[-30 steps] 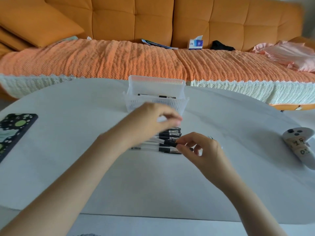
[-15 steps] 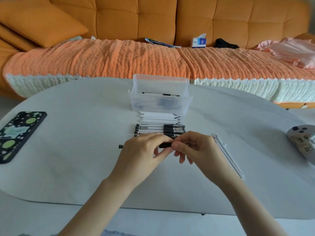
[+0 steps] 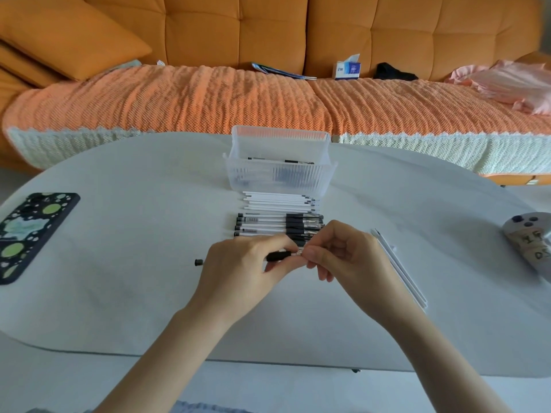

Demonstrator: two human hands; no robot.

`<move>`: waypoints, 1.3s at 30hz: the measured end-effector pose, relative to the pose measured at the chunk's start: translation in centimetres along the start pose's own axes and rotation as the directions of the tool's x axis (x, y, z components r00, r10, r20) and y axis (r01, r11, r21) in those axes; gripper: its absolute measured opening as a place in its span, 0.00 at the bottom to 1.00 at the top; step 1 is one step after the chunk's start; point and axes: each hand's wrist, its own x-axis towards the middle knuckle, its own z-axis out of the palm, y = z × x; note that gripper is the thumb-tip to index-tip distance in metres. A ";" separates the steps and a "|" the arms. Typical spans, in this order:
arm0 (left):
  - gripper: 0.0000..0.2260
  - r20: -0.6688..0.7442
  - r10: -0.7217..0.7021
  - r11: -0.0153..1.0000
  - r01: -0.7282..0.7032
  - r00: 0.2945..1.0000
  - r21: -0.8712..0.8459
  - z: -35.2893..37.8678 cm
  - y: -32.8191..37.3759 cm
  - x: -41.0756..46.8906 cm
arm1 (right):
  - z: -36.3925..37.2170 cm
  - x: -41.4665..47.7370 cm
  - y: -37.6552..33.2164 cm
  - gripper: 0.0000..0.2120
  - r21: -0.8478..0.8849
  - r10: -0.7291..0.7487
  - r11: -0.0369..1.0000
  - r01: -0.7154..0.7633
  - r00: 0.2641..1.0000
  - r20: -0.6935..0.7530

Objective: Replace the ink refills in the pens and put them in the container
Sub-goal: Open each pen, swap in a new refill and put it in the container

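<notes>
Pen [image 3: 278, 256] gripped by curled left hand [image 3: 244, 269], right hand [image 3: 346, 257] pinching its tip end

A black-gripped clear pen [image 3: 278, 255] is held level before a row of matching pens [image 3: 268, 226]; white ink refills [image 3: 277, 201] lie side by side just beside a clear ribbed plastic container [image 3: 280, 177].

Over the white table [image 3: 134, 293], the left hand [image 3: 244, 266] and right hand [image 3: 348, 257] meet on one pen [image 3: 278, 255]. The left grips its black section and the right pinches the end beside it. Just beyond lie a row of pens [image 3: 268, 225], then white refills [image 3: 277, 201], then the clear container [image 3: 280, 177] with pens inside. Two more white sticks [image 3: 399, 269] lie to the right, a phone [image 3: 32, 231] far left, and a controller [image 3: 527, 239] far right.
</notes>
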 end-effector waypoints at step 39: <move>0.03 0.255 -0.015 0.939 0.102 0.967 -0.328 0.0 -2.3 -0.2 | 0.8 0.1 1.3 0.02 -0.413 -0.214 0.889 0.197 0.977 0.007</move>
